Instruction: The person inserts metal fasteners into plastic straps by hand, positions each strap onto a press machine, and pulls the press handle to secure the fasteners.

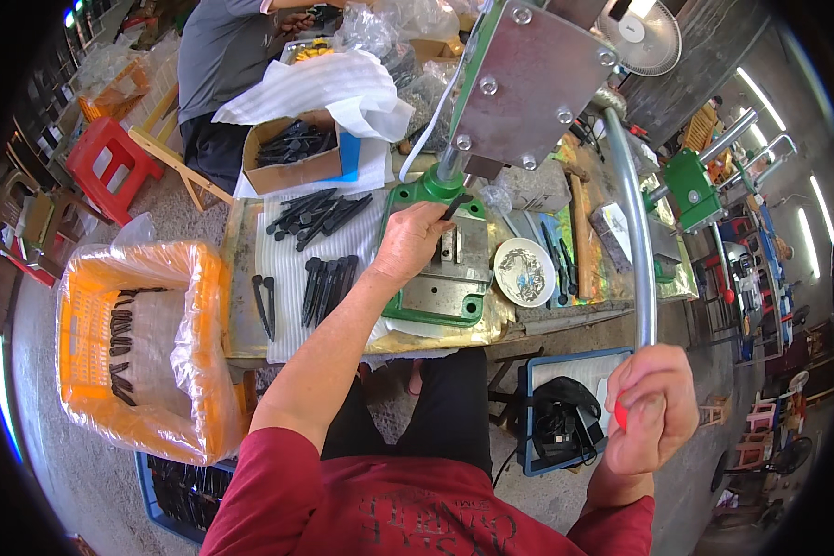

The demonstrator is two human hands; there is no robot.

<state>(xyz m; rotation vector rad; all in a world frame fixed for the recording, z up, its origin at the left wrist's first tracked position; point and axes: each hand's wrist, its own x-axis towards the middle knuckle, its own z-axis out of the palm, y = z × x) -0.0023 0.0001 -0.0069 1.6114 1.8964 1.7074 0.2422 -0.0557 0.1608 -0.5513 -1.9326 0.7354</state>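
Observation:
My left hand (410, 243) reaches over the green-edged base (471, 310) of a bench press. Its fingers close on a slim black part (455, 206), held under the press head (536, 88); the part's lower end is hidden by the hand. A steel block with slots (449, 243) lies beside my fingertips. My right hand (653, 408) wraps around the red knob (621, 414) at the lower end of the long steel lever (641, 250). Left of the base, several similar black parts (329, 289) lie in rows and piles on white foam sheet (292, 320).
A white bowl of small metal pieces (524, 271) stands right of the base, near a hammer (580, 232). Behind the piles sits a cardboard box (292, 176) of black parts. An orange plastic-lined crate (144, 255) stands at left. Another person (222, 69) works across the table.

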